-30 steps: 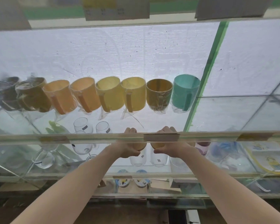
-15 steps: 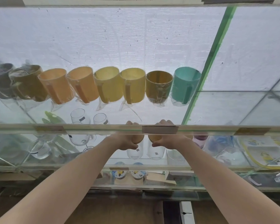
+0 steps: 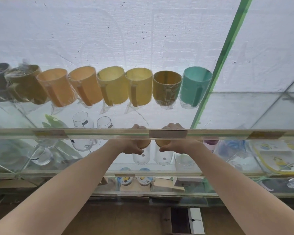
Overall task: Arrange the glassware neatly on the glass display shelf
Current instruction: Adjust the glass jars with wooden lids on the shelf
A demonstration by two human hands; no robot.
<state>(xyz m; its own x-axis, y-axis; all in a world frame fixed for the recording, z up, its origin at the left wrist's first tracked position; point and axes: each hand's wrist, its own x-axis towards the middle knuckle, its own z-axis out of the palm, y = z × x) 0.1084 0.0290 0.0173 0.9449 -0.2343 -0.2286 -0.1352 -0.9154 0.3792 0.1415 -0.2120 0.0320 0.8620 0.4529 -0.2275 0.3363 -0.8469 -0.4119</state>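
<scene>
My left hand (image 3: 131,145) and my right hand (image 3: 179,145) reach in under the front edge of the upper glass shelf (image 3: 92,133). Each hand is closed around the top of a clear tumbler with a tan lid: the left tumbler (image 3: 141,157) and the right tumbler (image 3: 163,157) stand side by side on the middle shelf. The shelf edge and a paper label (image 3: 168,134) hide my fingertips in part. Clear wine glasses (image 3: 82,122) stand to the left of my hands.
A row of several plastic-wrapped mugs, from brown (image 3: 25,83) through orange and yellow to teal (image 3: 194,86), lines the upper shelf. A green frame strip (image 3: 215,68) runs on the right. Printed trays (image 3: 278,156) lie right; small cartoon cups (image 3: 126,179) and boxes sit on lower shelves.
The view has tilted slightly, so the shelves sit a little higher in frame. Both hands keep the same hold on the two tumblers.
</scene>
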